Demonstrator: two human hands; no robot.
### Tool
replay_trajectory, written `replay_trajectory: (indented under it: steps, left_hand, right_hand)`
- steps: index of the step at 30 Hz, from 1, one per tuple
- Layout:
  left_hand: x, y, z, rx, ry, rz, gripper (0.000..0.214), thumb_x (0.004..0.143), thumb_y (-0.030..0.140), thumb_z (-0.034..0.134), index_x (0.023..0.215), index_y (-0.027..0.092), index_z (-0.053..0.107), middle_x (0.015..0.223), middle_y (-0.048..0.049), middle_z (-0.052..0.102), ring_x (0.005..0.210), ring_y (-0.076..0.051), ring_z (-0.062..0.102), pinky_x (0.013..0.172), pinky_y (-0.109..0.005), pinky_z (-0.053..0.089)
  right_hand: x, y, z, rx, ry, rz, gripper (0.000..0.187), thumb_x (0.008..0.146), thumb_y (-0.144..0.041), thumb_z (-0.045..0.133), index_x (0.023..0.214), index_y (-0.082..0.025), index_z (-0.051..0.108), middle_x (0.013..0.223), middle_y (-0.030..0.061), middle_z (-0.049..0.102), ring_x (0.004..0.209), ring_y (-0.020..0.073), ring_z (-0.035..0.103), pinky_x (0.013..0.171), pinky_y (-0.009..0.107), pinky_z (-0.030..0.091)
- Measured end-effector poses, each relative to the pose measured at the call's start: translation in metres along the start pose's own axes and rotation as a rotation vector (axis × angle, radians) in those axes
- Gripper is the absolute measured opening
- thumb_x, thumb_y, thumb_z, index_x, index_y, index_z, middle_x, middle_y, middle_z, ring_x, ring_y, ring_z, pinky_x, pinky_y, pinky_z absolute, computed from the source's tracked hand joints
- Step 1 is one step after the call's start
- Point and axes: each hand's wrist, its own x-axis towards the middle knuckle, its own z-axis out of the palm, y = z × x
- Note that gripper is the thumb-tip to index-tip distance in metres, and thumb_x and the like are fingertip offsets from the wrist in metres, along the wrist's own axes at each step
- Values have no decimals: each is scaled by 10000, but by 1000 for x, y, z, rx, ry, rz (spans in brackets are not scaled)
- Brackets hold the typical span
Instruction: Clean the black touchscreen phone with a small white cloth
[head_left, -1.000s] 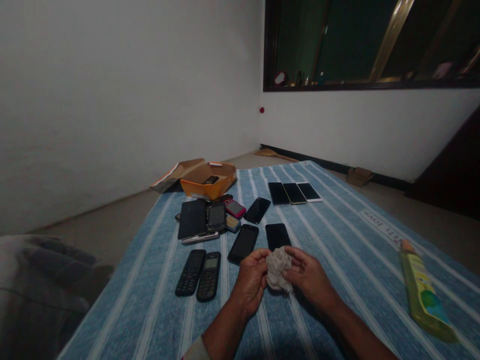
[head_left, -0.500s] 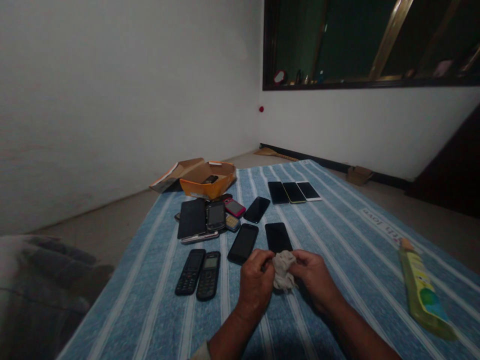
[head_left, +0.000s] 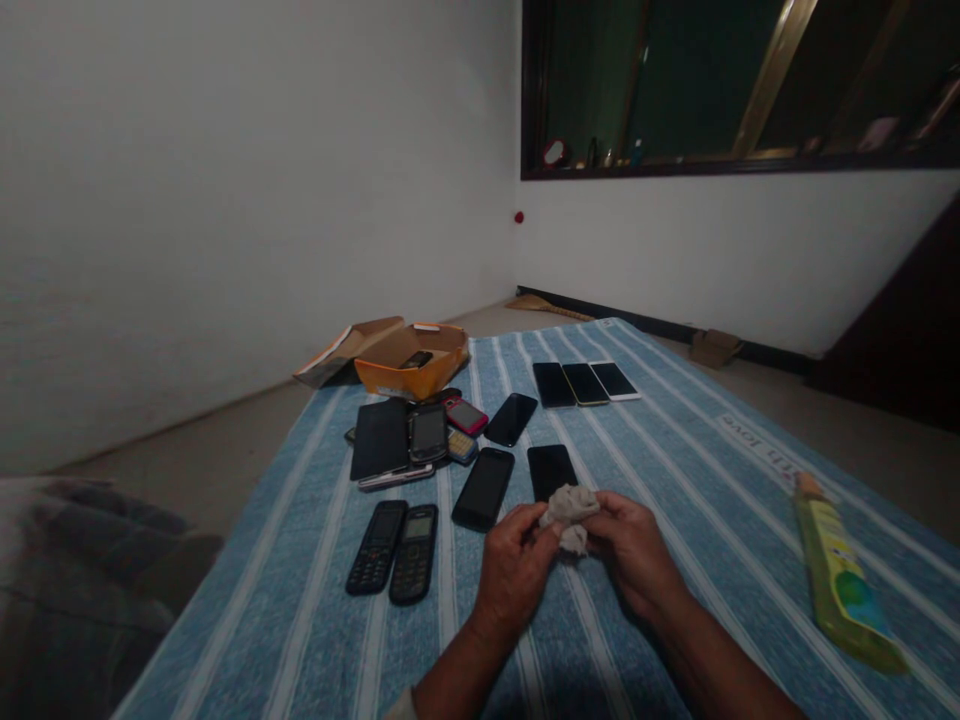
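Crumpled cloth (head_left: 571,506) is pinched by the left hand (head_left: 516,562) and right hand (head_left: 639,552) toward the surface (head_left: 690,470)'s near edge. At the far-left corner, an open orange box (head_left: 409,381) holds a dark phone (head_left: 417,359); near the right edge is a yellow-green bottle (head_left: 846,585).

Striped blue cloth (head_left: 247,600) under phones (head_left: 484,488), orange box (head_left: 409,381), yellow-green bottle (head_left: 844,585).

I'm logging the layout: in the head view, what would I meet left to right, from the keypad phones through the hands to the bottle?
Left keypad phone, right keypad phone, left hand, crumpled wad, right hand, yellow-green bottle.
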Motion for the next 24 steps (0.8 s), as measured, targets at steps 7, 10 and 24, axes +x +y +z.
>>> replay_trajectory:
  steps: [7, 10, 24]
  left_hand:
    - [5, -1, -2, -102, 31, -73, 194, 734, 283, 632, 804, 158, 764, 665, -10, 587, 619, -141, 548, 592, -242, 418]
    - [6, -3, -2, -263, 40, -239, 214, 731, 302, 643, 803, 140, 763, 588, -5, 587, 507, -107, 500, 506, -219, 388]
    - [11, -3, -6, -855, -1, -661, 257, 538, 142, 795, 772, 71, 715, 702, -67, 691, 533, -83, 584, 482, -163, 445]
  right_hand:
    - [0, 2, -2, 78, -43, 39, 261, 598, -277, 813, 796, -136, 717, 798, 62, 710, 710, 185, 661, 714, 320, 536]
    - [1, 3, -5, 108, -66, 38, 254, 611, -279, 810, 798, -134, 720, 831, 71, 713, 747, 199, 670, 757, 344, 539]
    - [2, 6, -3, 344, -169, 47, 211, 646, -223, 791, 838, -149, 745, 929, 83, 729, 887, 212, 662, 858, 348, 509]
